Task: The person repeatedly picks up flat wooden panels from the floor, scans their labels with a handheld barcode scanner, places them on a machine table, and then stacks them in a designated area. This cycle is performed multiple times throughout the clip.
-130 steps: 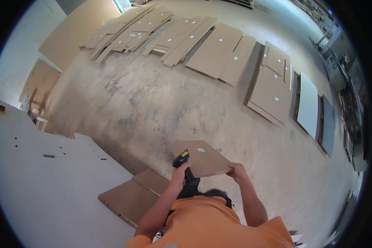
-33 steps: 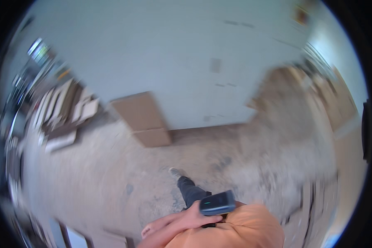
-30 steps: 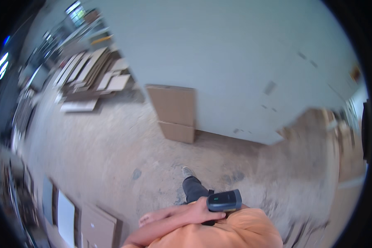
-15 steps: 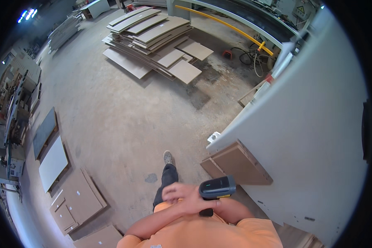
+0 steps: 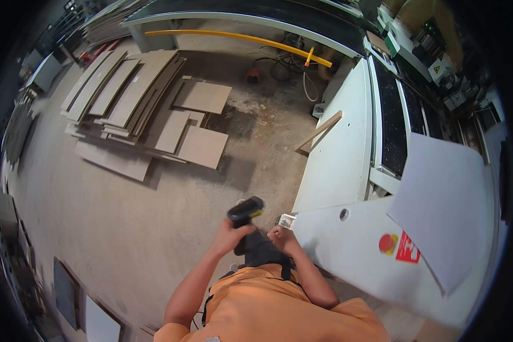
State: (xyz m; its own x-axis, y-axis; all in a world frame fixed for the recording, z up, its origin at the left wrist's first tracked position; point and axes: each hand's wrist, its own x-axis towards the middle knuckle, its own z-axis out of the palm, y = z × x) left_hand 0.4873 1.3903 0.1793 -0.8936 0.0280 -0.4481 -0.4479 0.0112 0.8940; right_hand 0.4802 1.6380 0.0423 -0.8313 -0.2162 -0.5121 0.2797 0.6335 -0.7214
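Note:
My left hand [image 5: 227, 236] is closed round the grip of a black handheld barcode scanner [image 5: 246, 211] with a bit of yellow on it. The scanner is held out ahead of my waist, its head up and toward the right. My right hand [image 5: 282, 238] is beside it, fingers curled in, and nothing shows in them. It is close to the corner of a white machine housing [image 5: 325, 228], near a small white fitting [image 5: 286, 221]; whether they touch I cannot tell.
A pile of flat boards [image 5: 137, 97] lies on the floor [image 5: 171, 211] ahead left. A yellow bar [image 5: 233, 37] runs along the machine's far part. White sheet [image 5: 439, 199] and a red emergency button [image 5: 388, 244] are at right. Wooden strip [image 5: 319, 132] leans on the machine.
My view has swung right toward the machine. My arms have uncrossed: the left hand has moved the scanner forward and left, and the right hand has gone right and curled its fingers.

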